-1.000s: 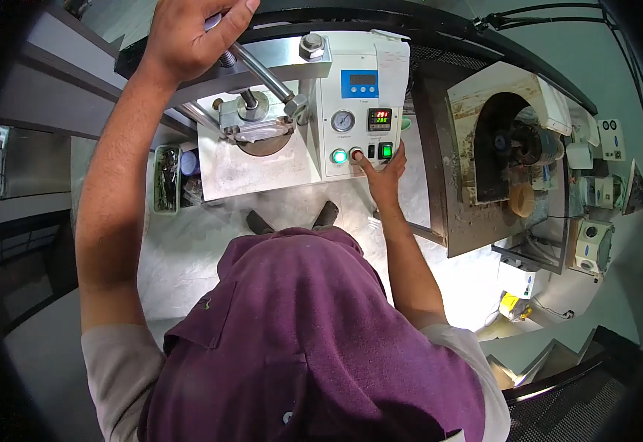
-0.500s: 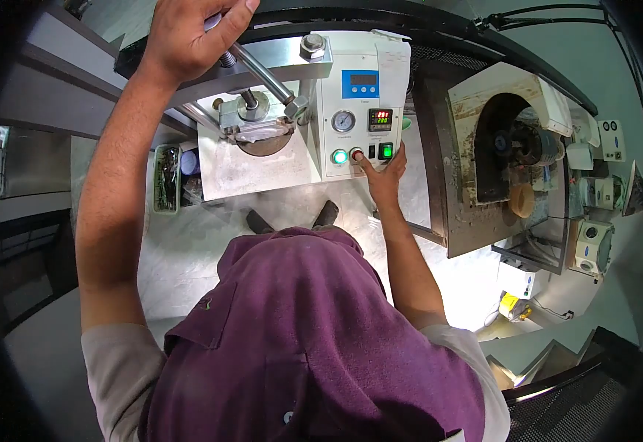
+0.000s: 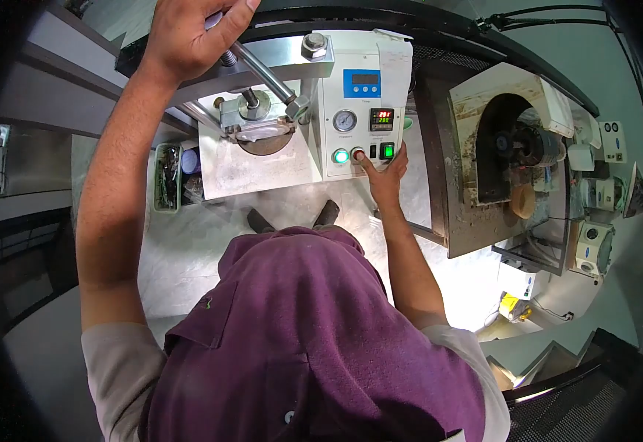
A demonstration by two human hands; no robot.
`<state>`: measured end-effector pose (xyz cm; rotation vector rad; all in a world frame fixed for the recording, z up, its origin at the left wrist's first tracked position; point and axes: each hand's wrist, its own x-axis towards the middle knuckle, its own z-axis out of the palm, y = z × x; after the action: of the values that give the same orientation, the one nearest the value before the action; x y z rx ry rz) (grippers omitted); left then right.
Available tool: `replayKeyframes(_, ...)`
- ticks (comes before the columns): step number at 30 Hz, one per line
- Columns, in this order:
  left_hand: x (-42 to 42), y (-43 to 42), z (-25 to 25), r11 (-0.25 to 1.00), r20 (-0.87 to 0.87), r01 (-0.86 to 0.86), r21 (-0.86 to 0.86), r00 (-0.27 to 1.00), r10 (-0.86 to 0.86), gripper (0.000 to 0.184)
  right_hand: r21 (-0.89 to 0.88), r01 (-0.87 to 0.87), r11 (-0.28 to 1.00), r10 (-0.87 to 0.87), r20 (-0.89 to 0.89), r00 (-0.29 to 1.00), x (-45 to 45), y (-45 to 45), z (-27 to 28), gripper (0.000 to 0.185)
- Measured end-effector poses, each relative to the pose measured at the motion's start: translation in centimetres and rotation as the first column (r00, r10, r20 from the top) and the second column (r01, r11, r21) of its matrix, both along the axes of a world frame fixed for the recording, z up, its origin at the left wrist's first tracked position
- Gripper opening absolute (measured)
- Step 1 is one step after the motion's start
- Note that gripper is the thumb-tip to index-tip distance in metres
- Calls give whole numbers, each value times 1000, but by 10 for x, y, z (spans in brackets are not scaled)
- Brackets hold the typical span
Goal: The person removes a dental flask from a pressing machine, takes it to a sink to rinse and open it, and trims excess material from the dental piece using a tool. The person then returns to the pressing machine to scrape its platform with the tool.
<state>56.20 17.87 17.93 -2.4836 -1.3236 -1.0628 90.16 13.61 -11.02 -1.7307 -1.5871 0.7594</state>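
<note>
1. The left hand (image 3: 181,44) is covering the upper end of the steel lever (image 3: 264,72); the frame's top edge is hiding its fingers, so how tightly they are closing cannot be told. A slipping palm could let the lever swing.
2. The metal block (image 3: 229,118) is sitting over the round plate (image 3: 266,146), below the lever; uneven pressure could be tilting it.
3. The right hand (image 3: 386,180) is spreading wide, thumb touching the red button (image 3: 358,155), fingers bracing the machine's edge; a sliding thumb could strike the green-lit button (image 3: 341,156).

Purple apron (image 3: 285,324), blue panel (image 3: 362,84), green-lit switch (image 3: 388,151)
</note>
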Motion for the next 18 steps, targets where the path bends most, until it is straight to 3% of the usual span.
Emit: replayKeyframes(18,2,1,-3,998,36,-13,56,999,11,39,-29,2,1000,-2,1,1000,-1,-1,2,113)
